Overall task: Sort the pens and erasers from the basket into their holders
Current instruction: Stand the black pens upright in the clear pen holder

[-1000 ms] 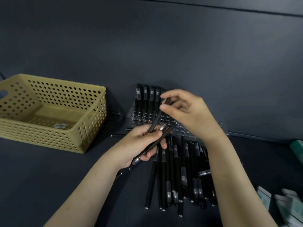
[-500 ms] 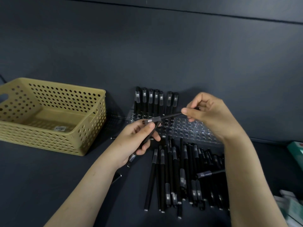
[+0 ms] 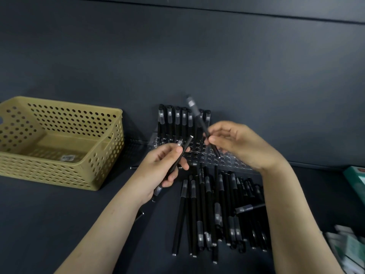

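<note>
Two grips: left grip (image 3: 158, 171) clenched round spare pens (image 3: 183, 150); right grip (image 3: 243, 147) pinching one pen (image 3: 204, 128), cap up, tilted, tip just above the holder (image 3: 199, 153).
Holder: clear, toward the surface's back edge, row of pens (image 3: 177, 119) standing in it.
Free hole: straighten that pen first, aim beside the row, lower gently.
Pile: loose pens (image 3: 217, 210) near the front edge.
Writing: sticker (image 3: 67, 158) in the basket (image 3: 59, 175), left edge, too small to read.

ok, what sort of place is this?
Probably a staged sorting workbench, not a real office: dark table and dark backdrop, a perforated yellow basket, a clear pen holder with standing pens, and a pile of black pens.
</note>
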Demonstrator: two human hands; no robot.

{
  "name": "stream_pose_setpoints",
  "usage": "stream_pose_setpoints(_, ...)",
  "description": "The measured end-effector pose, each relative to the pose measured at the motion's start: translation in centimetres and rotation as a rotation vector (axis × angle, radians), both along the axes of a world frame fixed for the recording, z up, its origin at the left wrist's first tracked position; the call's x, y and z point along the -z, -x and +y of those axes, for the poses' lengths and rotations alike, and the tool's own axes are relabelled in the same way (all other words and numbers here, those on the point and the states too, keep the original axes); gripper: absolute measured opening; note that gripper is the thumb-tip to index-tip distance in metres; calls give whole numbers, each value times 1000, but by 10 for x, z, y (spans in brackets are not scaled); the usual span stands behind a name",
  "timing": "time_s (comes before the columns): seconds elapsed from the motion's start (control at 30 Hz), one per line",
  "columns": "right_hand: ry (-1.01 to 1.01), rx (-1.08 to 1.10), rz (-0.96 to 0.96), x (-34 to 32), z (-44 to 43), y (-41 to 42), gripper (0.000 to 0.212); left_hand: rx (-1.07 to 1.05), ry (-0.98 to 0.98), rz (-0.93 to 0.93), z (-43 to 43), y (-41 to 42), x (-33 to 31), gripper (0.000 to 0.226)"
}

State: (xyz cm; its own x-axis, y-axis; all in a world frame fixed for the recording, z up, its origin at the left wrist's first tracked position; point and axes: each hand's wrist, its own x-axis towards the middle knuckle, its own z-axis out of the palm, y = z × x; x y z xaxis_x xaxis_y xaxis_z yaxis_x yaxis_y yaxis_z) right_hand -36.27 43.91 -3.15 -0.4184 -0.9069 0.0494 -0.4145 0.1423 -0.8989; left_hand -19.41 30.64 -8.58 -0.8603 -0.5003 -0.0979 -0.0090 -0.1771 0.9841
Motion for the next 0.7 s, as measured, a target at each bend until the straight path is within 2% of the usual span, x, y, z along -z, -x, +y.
stream_pose_setpoints(0.1,125,43,-89,3,3,8,48,4,11,-10,0,1,1,25)
stream_pose_setpoints(0.3,256,16,-12,-1,8,8,91,5,-3,-8,0,0,1,23)
stream_pose_setpoints(0.5,286,138,219,-1,4,4,100,3,-12,-4,0,0,0,23)
stream_pose_setpoints(0.7,349,181,294,6,0,5,111,2,-11,-5,-1,1,-1,21)
